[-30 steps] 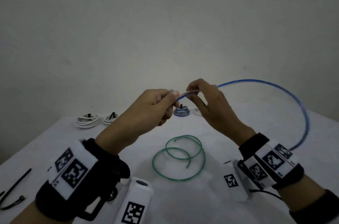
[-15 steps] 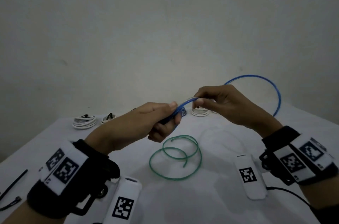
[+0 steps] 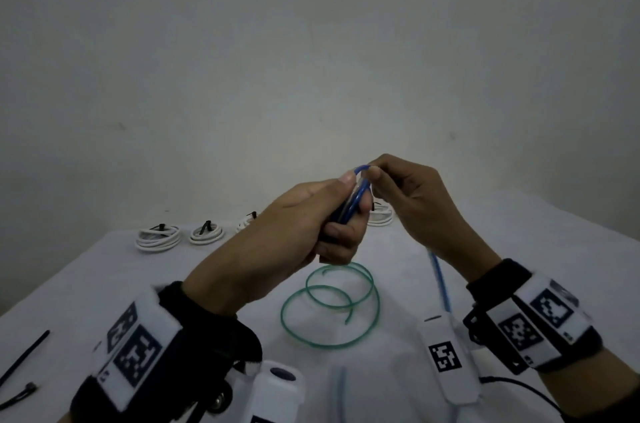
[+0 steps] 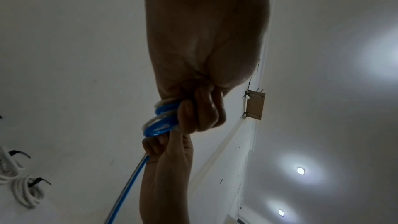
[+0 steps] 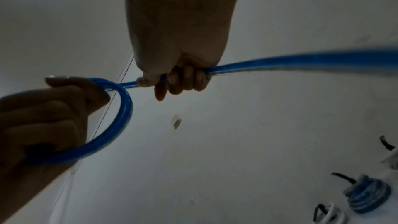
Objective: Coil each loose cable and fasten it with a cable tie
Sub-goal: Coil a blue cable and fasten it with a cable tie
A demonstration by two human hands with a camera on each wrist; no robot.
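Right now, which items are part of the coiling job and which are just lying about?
In play:
- blue cable, gripped by left hand and right hand
- green cable, loose
- black cable ties

Lying about:
- tied white coils
- tied blue coil

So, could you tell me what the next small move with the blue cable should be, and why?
Probably lay one more loop into the left hand. It already grips a small coil of the blue cable, while the right hand pinches the free length, which trails off uncoiled, so fastening seems premature.
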